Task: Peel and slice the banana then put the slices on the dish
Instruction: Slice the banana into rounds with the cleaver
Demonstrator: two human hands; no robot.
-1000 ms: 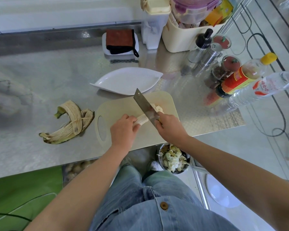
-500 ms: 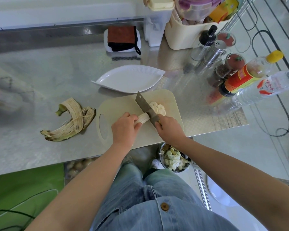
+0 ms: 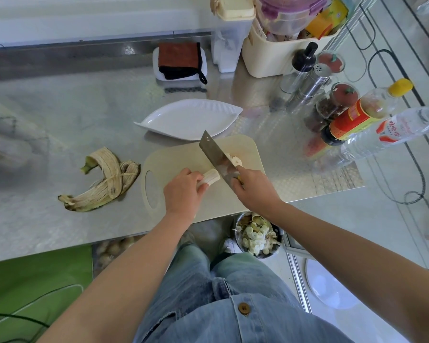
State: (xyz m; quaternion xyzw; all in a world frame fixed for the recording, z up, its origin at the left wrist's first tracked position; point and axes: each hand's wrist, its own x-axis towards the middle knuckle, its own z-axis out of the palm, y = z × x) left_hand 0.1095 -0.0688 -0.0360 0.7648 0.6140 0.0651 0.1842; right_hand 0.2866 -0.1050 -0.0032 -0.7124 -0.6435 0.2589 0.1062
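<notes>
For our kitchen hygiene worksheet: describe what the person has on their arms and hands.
Left forearm and right forearm are bare, no sleeve in view. The left hand and right hand wear no gloves; no watch, bracelet or ring shows.

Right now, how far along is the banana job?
Peeling looks done: the empty peel lies on the counter left of the cutting board. Slicing is in hand: the left hand holds a short banana stub while the right hand grips the knife, with a few slices piled beyond the blade. Left: cutting the stub and moving the slices, since the dish holds none.
</notes>
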